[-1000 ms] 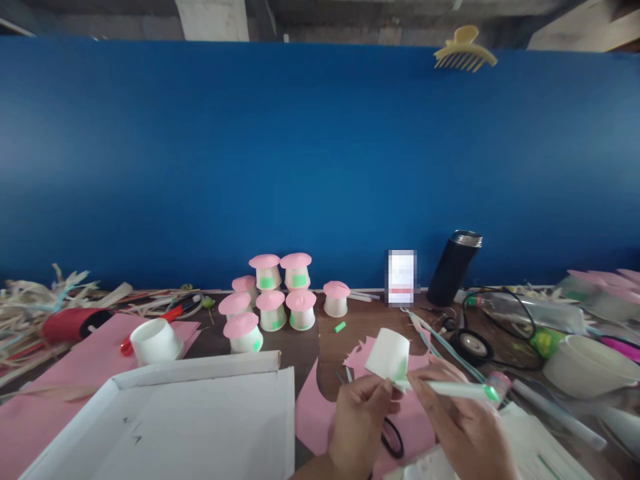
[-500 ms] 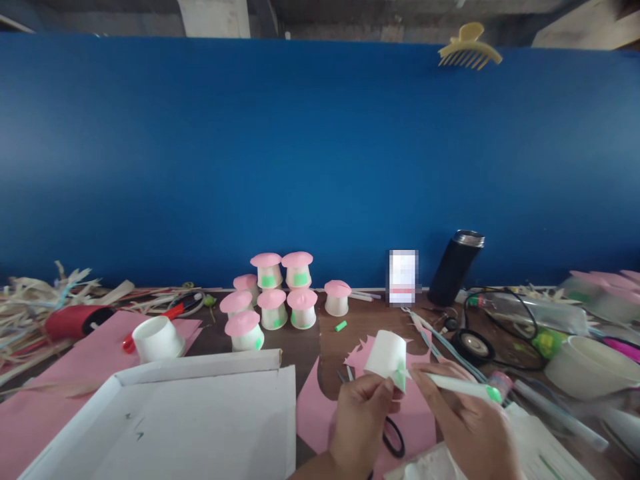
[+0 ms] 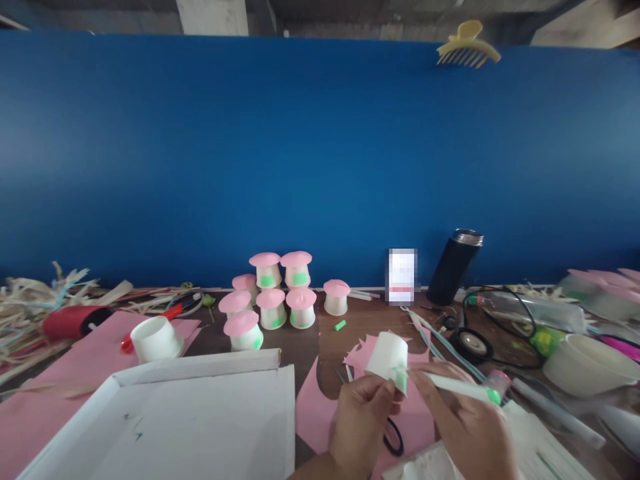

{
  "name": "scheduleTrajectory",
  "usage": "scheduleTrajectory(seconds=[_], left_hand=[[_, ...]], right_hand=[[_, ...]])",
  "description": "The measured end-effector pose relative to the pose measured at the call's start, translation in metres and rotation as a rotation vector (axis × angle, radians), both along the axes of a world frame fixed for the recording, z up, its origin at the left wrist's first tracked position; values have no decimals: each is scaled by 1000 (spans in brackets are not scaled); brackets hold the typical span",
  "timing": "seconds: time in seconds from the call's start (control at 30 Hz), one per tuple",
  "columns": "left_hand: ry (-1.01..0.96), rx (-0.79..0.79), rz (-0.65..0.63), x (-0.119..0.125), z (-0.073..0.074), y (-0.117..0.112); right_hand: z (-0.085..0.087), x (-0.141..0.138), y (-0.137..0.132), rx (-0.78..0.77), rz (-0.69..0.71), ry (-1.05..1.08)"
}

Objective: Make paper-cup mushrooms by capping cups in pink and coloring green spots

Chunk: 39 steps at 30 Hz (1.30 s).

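Note:
A white paper cup is gripped by its lower edge between the thumb and fingers of my left hand. A green patch marks its side near the rim. My right hand is closed around a white marker pen with a green end, its tip at the green patch. Beneath the hands lie cut pink paper and scissors with a black handle. A small green marker cap rests on the table beyond the cup.
Several upturned cups with pink paper tops stand at the back. A white box lid lies to the left, beside another white cup. A black bottle, cables and a clear plastic bottle crowd the right.
The green patch on the cup looks larger and squarer. Both hands keep nearly the same place, with the marker tip still at the cup.

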<state>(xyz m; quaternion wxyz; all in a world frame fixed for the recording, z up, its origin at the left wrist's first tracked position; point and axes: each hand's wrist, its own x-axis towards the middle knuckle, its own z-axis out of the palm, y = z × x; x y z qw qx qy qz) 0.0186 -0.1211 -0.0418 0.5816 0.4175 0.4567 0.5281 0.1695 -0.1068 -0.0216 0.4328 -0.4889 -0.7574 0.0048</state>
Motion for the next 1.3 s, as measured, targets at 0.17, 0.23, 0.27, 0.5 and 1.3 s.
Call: scheduleTrajectory(seconds=[0.17,0.23,0.27,0.5,1.3], left_hand=[[-10,-3,1,0,-1,0],[-13,-2,2,0,0,1],[-13,-1,3,1,1,1],[-8,15,3,-1,3,0],[40,-4,14,-1,3,1]], right_hand=[[1,-2,-3,-40,-8,0],[1,-3,-2,-33,5,2],[1,-3,-1,-24,13,5],[-4,0,0,-91,38,10],[-2,4,5,8,33,27]])
